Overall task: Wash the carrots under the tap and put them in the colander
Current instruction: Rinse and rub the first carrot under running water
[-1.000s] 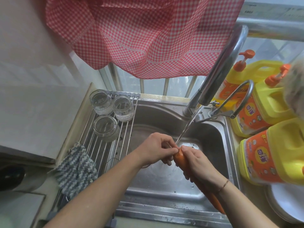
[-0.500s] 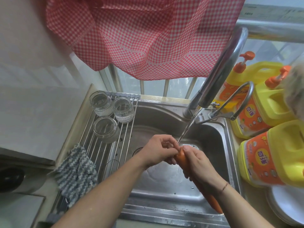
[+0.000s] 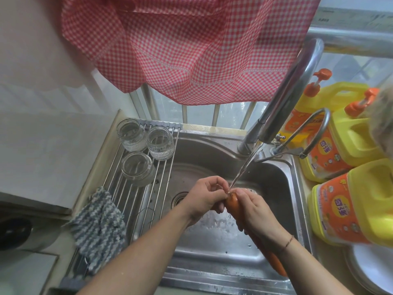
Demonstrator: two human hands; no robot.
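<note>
Head view: your right hand (image 3: 253,216) grips the long orange carrot (image 3: 232,202) along its length, tip up under the thin water stream (image 3: 244,167), left hand (image 3: 205,196) pinching that top end, tail toward you.

Both my forearms reach forward from the bottom of the view, bare to the elbow, and meet in the middle. My left hand (image 3: 205,195) sits palm down with the wrist bent slightly, its fingers curled in and the thumb and fingertips pinching at the top end of the carrot (image 3: 232,202). My right hand (image 3: 254,211) wraps round the carrot just below, fingers curled over it, knuckles up, the back of the hand toward me. A thin band circles my right wrist. The two hands nearly touch at the fingertips.
</note>
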